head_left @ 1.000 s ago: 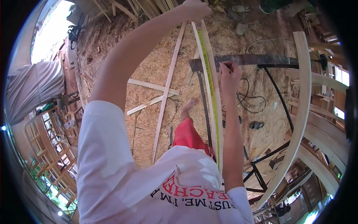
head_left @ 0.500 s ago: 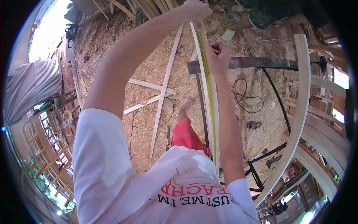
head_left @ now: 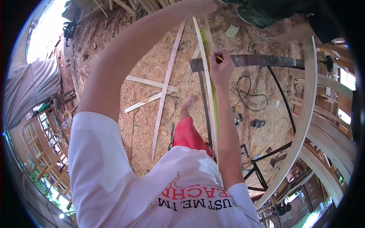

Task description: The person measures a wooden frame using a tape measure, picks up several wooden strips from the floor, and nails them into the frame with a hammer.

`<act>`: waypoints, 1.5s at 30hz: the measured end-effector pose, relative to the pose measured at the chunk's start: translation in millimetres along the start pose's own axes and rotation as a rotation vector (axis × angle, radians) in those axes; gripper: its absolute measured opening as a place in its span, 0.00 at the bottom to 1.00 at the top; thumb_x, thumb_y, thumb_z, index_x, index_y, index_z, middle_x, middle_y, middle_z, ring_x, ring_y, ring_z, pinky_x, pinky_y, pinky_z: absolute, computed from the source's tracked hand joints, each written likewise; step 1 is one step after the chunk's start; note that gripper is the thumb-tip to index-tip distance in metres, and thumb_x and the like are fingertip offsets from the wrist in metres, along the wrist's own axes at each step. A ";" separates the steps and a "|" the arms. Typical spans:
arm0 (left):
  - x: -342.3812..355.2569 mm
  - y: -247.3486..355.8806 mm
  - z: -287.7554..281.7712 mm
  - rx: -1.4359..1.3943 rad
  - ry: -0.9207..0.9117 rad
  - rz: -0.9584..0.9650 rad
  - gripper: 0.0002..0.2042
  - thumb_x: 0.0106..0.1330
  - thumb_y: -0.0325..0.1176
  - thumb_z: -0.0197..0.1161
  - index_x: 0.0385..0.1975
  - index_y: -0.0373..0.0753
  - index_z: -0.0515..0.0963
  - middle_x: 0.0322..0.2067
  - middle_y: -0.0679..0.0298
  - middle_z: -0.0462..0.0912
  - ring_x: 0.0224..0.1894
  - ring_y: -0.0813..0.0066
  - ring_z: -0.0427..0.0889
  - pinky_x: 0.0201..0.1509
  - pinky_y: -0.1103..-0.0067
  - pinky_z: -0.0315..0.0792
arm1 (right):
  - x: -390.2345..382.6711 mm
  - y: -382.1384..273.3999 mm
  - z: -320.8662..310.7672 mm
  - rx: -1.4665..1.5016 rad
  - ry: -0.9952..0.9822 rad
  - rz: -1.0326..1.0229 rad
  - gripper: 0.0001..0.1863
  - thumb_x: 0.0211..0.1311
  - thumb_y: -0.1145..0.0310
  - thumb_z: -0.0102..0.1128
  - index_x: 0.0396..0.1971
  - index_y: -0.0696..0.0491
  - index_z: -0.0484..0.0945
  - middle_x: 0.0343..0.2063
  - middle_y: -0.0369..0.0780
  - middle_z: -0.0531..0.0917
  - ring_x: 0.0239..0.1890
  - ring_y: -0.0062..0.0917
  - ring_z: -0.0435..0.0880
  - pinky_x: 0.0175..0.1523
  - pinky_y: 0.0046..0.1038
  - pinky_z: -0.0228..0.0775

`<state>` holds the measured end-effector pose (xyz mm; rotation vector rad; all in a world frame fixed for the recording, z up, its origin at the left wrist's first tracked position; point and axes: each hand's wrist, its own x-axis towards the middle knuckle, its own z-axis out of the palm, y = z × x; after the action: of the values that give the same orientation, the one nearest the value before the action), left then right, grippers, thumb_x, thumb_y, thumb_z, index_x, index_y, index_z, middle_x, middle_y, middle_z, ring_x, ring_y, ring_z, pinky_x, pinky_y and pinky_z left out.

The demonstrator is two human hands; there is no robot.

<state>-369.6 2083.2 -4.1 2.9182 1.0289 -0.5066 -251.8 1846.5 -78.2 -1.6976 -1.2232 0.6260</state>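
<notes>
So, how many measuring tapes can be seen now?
1: the yellow measuring tape along the pale wooden strip, partly behind the right hand. Others may be hidden.

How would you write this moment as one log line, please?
Left hand: by far end of strip | Right hand: holds pencil, at tape | Tape: along strip | Strip: across metal bar

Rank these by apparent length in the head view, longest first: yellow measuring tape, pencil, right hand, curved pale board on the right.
1. Curved pale board
2. Yellow measuring tape, partly hidden
3. Right hand
4. Pencil, only partly visible in the hand's grip
</notes>
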 end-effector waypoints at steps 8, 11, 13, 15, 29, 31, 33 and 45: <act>3.3 -3.0 2.9 -0.010 -0.009 0.027 0.09 0.57 0.35 0.67 0.32 0.39 0.88 0.34 0.56 0.90 0.41 0.56 0.91 0.40 0.62 0.82 | 2.6 3.4 3.5 -0.008 -0.013 -0.092 0.07 0.60 0.71 0.67 0.33 0.60 0.81 0.25 0.48 0.87 0.31 0.38 0.91 0.37 0.35 0.81; 2.7 -3.1 2.6 -0.008 0.051 0.030 0.09 0.56 0.35 0.68 0.32 0.38 0.88 0.33 0.55 0.90 0.40 0.57 0.90 0.40 0.62 0.82 | 2.7 3.7 2.8 -0.008 -0.029 -0.106 0.07 0.60 0.72 0.68 0.32 0.60 0.81 0.25 0.48 0.87 0.30 0.39 0.91 0.37 0.35 0.81; 2.2 -1.1 3.1 -0.022 0.006 -0.031 0.10 0.55 0.36 0.69 0.32 0.37 0.89 0.33 0.55 0.90 0.40 0.57 0.90 0.40 0.61 0.82 | 1.9 4.3 1.9 -0.001 -0.044 -0.100 0.07 0.60 0.72 0.68 0.32 0.60 0.80 0.25 0.48 0.87 0.30 0.39 0.91 0.37 0.35 0.82; 0.9 0.1 3.3 0.058 0.051 0.034 0.11 0.54 0.38 0.69 0.32 0.37 0.89 0.33 0.54 0.90 0.40 0.56 0.90 0.39 0.61 0.82 | 0.8 4.6 1.3 -0.053 -0.031 -0.126 0.07 0.60 0.72 0.68 0.32 0.59 0.79 0.25 0.48 0.87 0.30 0.40 0.91 0.36 0.36 0.82; 14.9 -6.1 22.6 0.052 0.021 -0.001 0.20 0.52 0.46 0.76 0.43 0.44 0.87 0.41 0.57 0.87 0.50 0.56 0.87 0.50 0.60 0.79 | -63.7 -8.0 -62.1 0.010 0.140 0.054 0.03 0.66 0.75 0.60 0.37 0.58 0.79 0.31 0.48 0.80 0.33 0.42 0.81 0.38 0.35 0.74; 13.8 -6.6 20.9 0.171 0.044 0.062 0.21 0.56 0.49 0.77 0.48 0.52 0.84 0.46 0.61 0.86 0.52 0.57 0.87 0.53 0.62 0.80 | -116.2 -0.3 -102.5 -0.152 0.075 0.014 0.06 0.68 0.72 0.61 0.39 0.59 0.80 0.32 0.48 0.79 0.33 0.44 0.79 0.40 0.39 0.72; 10.3 -5.7 12.3 0.112 0.029 0.063 0.21 0.57 0.47 0.76 0.49 0.48 0.83 0.48 0.57 0.85 0.52 0.56 0.86 0.53 0.62 0.79 | -177.2 8.3 -147.4 -0.324 -0.039 0.029 0.11 0.67 0.68 0.62 0.44 0.59 0.80 0.35 0.49 0.80 0.38 0.46 0.80 0.45 0.43 0.72; -67.5 171.6 -81.5 -0.213 -0.101 0.497 0.11 0.53 0.37 0.73 0.33 0.40 0.88 0.35 0.52 0.88 0.42 0.51 0.85 0.48 0.61 0.78 | -527.5 10.1 -297.7 -0.609 0.354 0.489 0.16 0.57 0.65 0.73 0.44 0.54 0.82 0.40 0.45 0.84 0.49 0.46 0.80 0.57 0.44 0.73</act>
<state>-289.7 1916.5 76.3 2.7696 0.2979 -0.4774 -204.9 1246.3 -10.9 -2.5314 -0.7786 0.2065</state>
